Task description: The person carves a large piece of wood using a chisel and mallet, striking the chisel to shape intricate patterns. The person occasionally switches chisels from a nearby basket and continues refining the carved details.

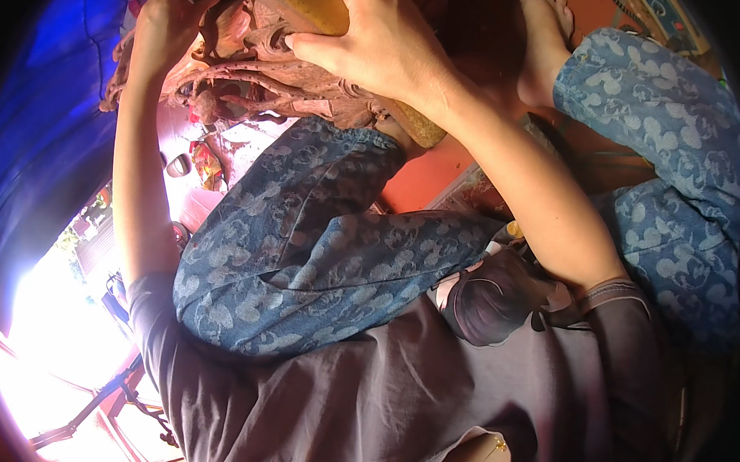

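A reddish-brown carved wooden piece [285,88], cut with deep curling relief, lies across the top of the view above my bent leg. A smooth yellowish-brown wooden edge [302,2] runs over it. My right hand [388,52] grips the carving beside that edge, thumb stretched along the wood; its fingertips run out of view at the top. At the upper left, my left hand [174,16] is closed at the carving's left part, fingers curled around something greyish, cut off by the upper rim. What it holds cannot be made out.
My legs in patterned blue jeans [303,236] fold below the carving, with a bare foot [543,43] at the upper right. Blue fabric [40,130] hangs at left. A shiny red wrapper [208,166] lies below the carving. Red floor [427,177] shows between my legs.
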A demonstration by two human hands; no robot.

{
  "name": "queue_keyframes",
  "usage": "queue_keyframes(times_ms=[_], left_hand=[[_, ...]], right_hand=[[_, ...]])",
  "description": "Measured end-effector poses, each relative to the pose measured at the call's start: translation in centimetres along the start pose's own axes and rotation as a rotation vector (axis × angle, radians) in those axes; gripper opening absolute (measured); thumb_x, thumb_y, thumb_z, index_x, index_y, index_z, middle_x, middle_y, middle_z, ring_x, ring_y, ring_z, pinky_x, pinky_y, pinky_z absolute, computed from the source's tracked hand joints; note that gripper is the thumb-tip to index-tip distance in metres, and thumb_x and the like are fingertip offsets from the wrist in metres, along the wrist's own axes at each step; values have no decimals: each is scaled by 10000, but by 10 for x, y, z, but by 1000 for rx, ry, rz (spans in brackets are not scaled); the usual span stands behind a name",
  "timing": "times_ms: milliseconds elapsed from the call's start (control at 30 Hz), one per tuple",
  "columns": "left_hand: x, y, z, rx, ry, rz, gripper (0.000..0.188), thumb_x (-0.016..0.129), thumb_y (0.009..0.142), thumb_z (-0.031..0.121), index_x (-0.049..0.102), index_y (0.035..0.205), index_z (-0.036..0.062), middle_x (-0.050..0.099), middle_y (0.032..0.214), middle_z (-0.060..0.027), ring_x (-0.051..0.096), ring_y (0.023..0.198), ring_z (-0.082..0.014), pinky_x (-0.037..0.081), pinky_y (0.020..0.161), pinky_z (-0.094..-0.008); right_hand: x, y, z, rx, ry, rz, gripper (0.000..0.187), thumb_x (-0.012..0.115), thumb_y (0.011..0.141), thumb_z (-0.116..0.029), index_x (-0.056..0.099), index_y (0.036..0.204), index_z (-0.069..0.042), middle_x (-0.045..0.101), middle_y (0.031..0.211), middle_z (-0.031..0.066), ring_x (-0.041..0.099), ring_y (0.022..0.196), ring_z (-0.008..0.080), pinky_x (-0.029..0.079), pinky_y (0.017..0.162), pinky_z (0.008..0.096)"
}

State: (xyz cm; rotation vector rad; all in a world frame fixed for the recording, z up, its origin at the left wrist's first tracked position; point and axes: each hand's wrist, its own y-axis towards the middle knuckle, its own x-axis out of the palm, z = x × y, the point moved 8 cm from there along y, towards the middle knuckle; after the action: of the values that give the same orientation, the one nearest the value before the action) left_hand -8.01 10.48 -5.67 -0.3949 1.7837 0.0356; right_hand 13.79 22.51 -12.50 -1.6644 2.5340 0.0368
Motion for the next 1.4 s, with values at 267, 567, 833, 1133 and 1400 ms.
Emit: queue_keyframes(times_ms=[267, 567, 833, 1133, 1400], left_hand=[[-1, 9, 0, -96, -181, 75, 261, 658, 858, 165, 570, 1062, 27, 663, 816, -174, 651, 737, -341, 507, 642, -407], [8, 7, -16, -13, -70, 103, 303, 684, 830, 154, 578, 1087, 34, 653, 891, -210, 648, 837, -369, 514, 699, -421], [-11, 12, 22, -285, -212, -24, 190, 699, 826, 48, 645, 1005, 10, 685, 950, -102, 667, 817, -201, 521, 724, -291], [-110, -63, 34, -551, -862, 534, 245, 561, 950, 153, 612, 1087, -43, 665, 954, -71, 558, 848, -128, 423, 822, -266], [-65, -44, 160, -34, -1080, -93, 321, 639, 867, 356, 561, 1024, 87, 674, 875, -114, 679, 787, -294, 532, 648, -396]], right_hand=[[6, -8, -3, -260, 82, 230, 513, 772, 694, -344, 573, 894, 85, 625, 697, 247, 661, 667, 373, 542, 624, 407], [13, -4, 1, -4, 28, -11, 485, 742, 740, -343, 552, 883, 80, 634, 784, 276, 661, 773, 399, 528, 690, 427], [7, -4, 7, 0, -15, -42, 479, 750, 725, -332, 558, 876, 79, 636, 771, 271, 665, 762, 397, 524, 673, 427], [-52, 31, -86, -366, 107, 6, 451, 764, 737, -254, 579, 944, 102, 643, 711, 226, 669, 651, 323, 530, 627, 397], [-94, 99, -198, -1058, -862, -313, 485, 771, 706, -89, 556, 1114, 60, 673, 947, 176, 671, 830, 297, 522, 762, 337]])
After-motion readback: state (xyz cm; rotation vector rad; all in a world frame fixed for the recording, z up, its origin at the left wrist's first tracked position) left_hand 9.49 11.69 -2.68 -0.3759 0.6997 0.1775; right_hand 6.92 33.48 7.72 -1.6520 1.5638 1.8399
